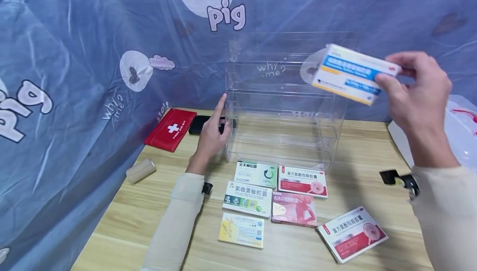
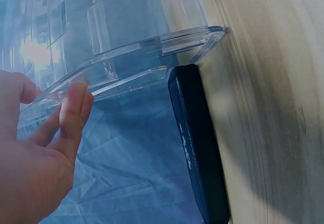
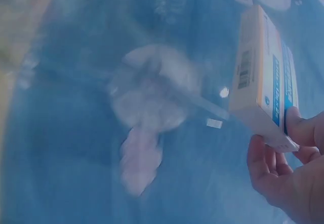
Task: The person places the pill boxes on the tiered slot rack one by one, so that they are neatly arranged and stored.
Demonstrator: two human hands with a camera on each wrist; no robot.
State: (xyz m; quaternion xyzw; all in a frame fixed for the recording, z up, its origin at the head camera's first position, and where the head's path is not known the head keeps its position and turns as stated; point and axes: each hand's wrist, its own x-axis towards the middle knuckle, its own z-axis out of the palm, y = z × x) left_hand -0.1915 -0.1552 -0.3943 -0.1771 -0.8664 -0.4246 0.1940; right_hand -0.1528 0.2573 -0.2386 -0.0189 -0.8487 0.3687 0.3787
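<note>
Medicine box [image 1: 350,75], tilted, end pinched in right fingers [image 1: 405,58]

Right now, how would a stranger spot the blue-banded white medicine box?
Find the clear plastic rack on the wooden table. At its upper right in the head view, the right hand grips the white box with blue bands. Only this box is held; six rectangular boxes lie below.

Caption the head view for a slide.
Right hand holding a medicine box aloft by a clear rack, left hand at the rack's edge, six more boxes on the table.
</note>
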